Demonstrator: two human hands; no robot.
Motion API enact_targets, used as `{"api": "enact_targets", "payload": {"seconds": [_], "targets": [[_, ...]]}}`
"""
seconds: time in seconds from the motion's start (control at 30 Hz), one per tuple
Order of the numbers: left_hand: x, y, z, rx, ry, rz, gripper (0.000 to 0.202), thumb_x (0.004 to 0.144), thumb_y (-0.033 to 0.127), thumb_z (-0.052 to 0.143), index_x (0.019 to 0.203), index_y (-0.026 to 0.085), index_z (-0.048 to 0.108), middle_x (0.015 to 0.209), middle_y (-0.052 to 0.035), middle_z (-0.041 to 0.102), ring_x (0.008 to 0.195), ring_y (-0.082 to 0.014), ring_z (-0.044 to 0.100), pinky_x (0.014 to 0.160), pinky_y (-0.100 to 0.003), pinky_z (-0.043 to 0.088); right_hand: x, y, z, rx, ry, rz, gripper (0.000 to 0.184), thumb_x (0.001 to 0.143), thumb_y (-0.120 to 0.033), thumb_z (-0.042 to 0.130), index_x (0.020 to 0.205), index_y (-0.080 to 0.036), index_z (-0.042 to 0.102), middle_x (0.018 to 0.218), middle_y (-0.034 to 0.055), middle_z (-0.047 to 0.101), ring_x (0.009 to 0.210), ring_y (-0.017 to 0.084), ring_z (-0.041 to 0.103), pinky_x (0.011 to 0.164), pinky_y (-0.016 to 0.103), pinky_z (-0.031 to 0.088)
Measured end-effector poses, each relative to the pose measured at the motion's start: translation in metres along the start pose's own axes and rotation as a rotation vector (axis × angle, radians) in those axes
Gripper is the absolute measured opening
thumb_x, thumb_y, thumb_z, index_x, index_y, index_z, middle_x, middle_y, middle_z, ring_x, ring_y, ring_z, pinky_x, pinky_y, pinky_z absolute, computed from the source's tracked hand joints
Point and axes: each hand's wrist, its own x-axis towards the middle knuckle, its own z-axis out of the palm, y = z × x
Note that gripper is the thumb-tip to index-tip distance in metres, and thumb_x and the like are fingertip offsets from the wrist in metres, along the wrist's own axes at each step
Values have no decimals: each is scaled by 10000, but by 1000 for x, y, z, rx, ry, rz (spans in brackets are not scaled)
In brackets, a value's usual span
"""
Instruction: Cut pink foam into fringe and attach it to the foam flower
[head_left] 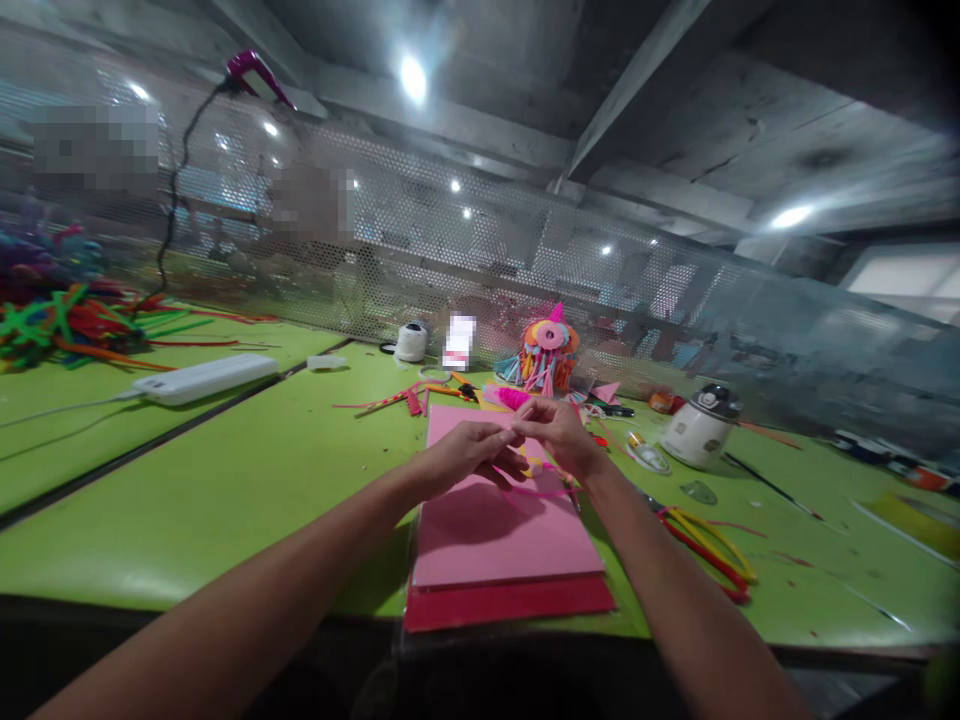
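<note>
My left hand (475,457) and my right hand (556,428) meet over a stack of pink paper (510,535), which lies on a red sheet (510,602). Thumb and forefinger are pinched together on each hand, the fingertips almost touching. Whatever is between them is too small to make out. A bright pink ridged piece (514,398) shows just beyond my right fingertips; I cannot tell whether they touch it. Under the hands, a thin pink strand (551,491) curves across the paper. Beside my right forearm lie scissors with red and yellow handles (709,550).
A colourful tasselled paper ornament (550,345) stands at the back before a mesh partition (420,220). A white pot-shaped container (699,430) is to the right. Leftward lie a white power strip (210,380) and a heap of pipe cleaners (67,325). A white spool (410,343) stands behind.
</note>
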Motion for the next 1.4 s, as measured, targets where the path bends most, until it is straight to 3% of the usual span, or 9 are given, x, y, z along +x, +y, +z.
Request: {"api": "enact_targets", "payload": {"seconds": [0.17,0.43,0.73,0.9,1.07,1.27,1.4], "targets": [[6,-6,1,25,73,-16,294,838,366,506,886,81,558,844,-184,680,723,-230,666,663,-393,512,0,0,1,13,6,4,178,653,-272,717,683,-145,597,630,7,615,575,124,558,610,289,446],[10,-11,-1,51,141,-43,307,836,373,509,887,74,557,779,-153,676,639,-213,663,586,-361,523,1,-1,0,75,-2,-4,290,704,-181,670,972,-160,562,661,-7,615,587,128,575,625,302,452],[13,-15,-3,46,180,-94,202,872,280,459,807,98,519,684,-99,658,547,-191,647,556,-377,521,2,3,-2,28,3,-16,223,722,-211,650,926,-160,574,634,-11,610,578,126,574,617,296,452],[15,-20,-4,129,221,-92,204,869,292,458,797,108,511,601,-64,633,471,-176,620,484,-334,499,3,4,-1,-31,8,-30,205,712,-193,635,904,-161,570,639,-19,596,582,117,565,604,276,442],[13,-18,-3,66,211,-97,175,880,223,428,820,94,529,669,-90,663,548,-173,642,562,-346,515,3,3,2,-104,36,-58,163,705,-185,624,860,-159,584,623,-26,574,578,117,557,585,268,431],[11,-15,-2,82,226,-65,233,857,296,484,819,80,563,753,-127,682,622,-170,653,615,-326,505,3,2,5,-144,77,-84,135,704,-180,624,833,-153,598,603,-19,584,575,121,556,572,264,417],[13,-16,-4,129,225,-51,263,851,349,481,815,97,547,689,-102,673,566,-164,642,523,-284,485,2,-1,7,-140,94,-88,150,702,-201,638,841,-156,606,623,-16,589,595,122,562,583,265,422]]}}
